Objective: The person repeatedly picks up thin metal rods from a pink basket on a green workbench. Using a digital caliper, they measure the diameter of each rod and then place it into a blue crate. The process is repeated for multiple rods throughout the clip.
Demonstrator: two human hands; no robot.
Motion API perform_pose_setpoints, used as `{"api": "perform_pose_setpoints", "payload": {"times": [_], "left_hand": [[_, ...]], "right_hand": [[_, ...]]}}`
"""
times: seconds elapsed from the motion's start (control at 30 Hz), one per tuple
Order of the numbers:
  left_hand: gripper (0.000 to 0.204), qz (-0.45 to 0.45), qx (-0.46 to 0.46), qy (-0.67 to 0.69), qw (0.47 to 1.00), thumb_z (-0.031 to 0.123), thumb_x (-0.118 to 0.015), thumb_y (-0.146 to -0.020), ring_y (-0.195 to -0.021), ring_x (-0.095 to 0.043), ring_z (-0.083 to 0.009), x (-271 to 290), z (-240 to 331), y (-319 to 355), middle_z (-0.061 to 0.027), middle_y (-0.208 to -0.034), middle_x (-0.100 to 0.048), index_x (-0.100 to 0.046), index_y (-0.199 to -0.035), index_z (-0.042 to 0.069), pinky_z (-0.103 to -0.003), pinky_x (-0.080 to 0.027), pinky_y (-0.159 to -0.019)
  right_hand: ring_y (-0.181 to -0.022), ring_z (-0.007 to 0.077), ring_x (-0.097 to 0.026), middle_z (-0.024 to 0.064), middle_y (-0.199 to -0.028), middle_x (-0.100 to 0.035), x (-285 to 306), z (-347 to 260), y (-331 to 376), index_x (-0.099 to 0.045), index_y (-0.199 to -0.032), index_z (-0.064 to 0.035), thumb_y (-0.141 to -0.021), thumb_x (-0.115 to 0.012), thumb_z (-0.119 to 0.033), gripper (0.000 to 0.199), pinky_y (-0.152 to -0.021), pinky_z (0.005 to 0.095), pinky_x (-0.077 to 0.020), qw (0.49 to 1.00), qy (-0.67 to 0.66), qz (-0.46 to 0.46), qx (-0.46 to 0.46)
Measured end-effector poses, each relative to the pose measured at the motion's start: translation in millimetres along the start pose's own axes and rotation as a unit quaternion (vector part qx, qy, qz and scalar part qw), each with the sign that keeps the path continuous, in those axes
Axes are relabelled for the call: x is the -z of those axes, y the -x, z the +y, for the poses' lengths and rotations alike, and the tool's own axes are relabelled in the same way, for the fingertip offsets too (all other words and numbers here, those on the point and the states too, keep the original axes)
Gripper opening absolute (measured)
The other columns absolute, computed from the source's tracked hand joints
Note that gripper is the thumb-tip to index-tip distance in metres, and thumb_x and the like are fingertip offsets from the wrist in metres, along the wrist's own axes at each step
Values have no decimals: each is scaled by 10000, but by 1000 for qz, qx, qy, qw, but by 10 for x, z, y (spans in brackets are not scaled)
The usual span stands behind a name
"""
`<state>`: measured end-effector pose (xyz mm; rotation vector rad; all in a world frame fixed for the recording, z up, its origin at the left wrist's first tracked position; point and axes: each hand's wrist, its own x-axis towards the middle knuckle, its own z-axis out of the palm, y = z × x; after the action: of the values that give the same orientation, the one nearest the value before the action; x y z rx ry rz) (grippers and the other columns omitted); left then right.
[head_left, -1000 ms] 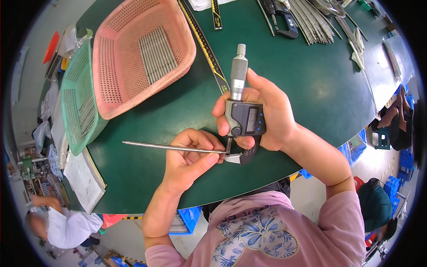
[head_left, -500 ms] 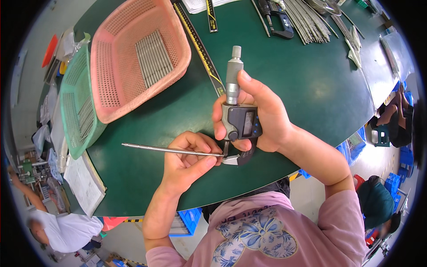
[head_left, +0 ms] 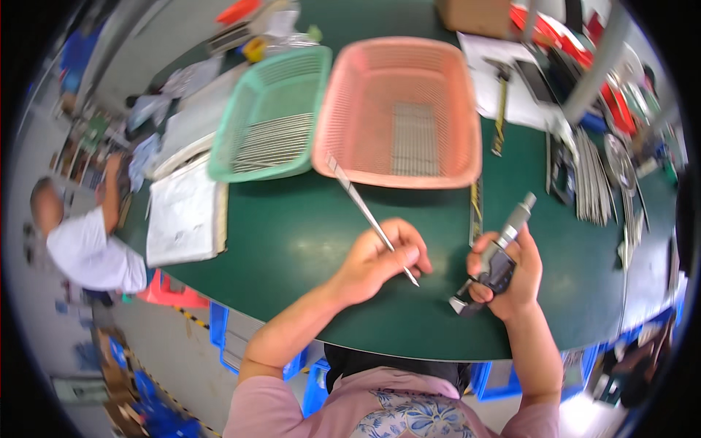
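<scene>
My left hand [head_left: 380, 261] pinches a thin metal rod [head_left: 360, 205] between thumb and fingers. The rod slants up and away, its far end at the front edge of the pink basket [head_left: 325, 162]. My right hand [head_left: 520, 274] grips a digital micrometer [head_left: 499, 269] with a grey thimble, its frame pointing down toward the table. Rod and micrometer are apart. Inside the pink basket lies a row of similar rods [head_left: 415, 139]. The green basket [head_left: 219, 169] to its left holds more thin rods [head_left: 274, 142].
A green table [head_left: 292, 226] spreads under everything. A stack of papers [head_left: 182, 226] lies at the left. To the right are a bundle of rods [head_left: 593, 175], a second micrometer [head_left: 561, 175], a tape-like ruler [head_left: 501, 117] and a phone [head_left: 535, 82]. A co-worker [head_left: 95, 248] sits at far left.
The rod has left the micrometer's jaws. My left hand has carried it toward the baskets, and the micrometer is now away to the right. The view has swung left.
</scene>
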<state>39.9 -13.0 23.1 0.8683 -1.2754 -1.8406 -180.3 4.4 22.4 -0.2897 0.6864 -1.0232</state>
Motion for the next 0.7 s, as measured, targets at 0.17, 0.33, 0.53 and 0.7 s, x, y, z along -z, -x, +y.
{"api": "perform_pose_setpoints", "payload": {"times": [0.17,0.33,0.53,0.7], "left_hand": [[130,241,-133,-188,943,140,-486,-846,-436,-420,-64,736,726,163,15,-596,-461,-507,-934,46,-191,-332,-401],[160,350,-97,-644,673,51,-495,-769,-709,-584,-250,1720,1110,137,-97,-740,-599,-613,-878,52,-344,-437,-643],[247,276,81,-668,687,-26,-528,-623,-841,-584,-290,2312,969,-304,-146,-871,-625,-656,-818,56,-352,-446,-741],[238,239,22,-662,710,-11,-565,-604,-816,-590,-244,2537,897,-308,-137,-853,-612,-636,-829,26,-336,-466,-730]], "right_hand": [[-388,186,-416,160,-667,-539,31,21,24,-515,-853,11,-845,-231,-576,652,-352,265,-353,1000,18,-12,21],[-379,185,-413,154,-667,-543,-48,86,8,-517,-858,3,-839,-245,-575,640,-361,268,-356,999,39,-8,15],[-387,187,-425,151,-674,-551,65,30,-23,-518,-861,2,-825,-265,-583,639,-373,271,-357,998,50,-10,36],[-417,193,-454,153,-675,-554,44,44,-23,-521,-863,13,-822,-277,-571,635,-393,270,-375,998,48,-18,24]]}}
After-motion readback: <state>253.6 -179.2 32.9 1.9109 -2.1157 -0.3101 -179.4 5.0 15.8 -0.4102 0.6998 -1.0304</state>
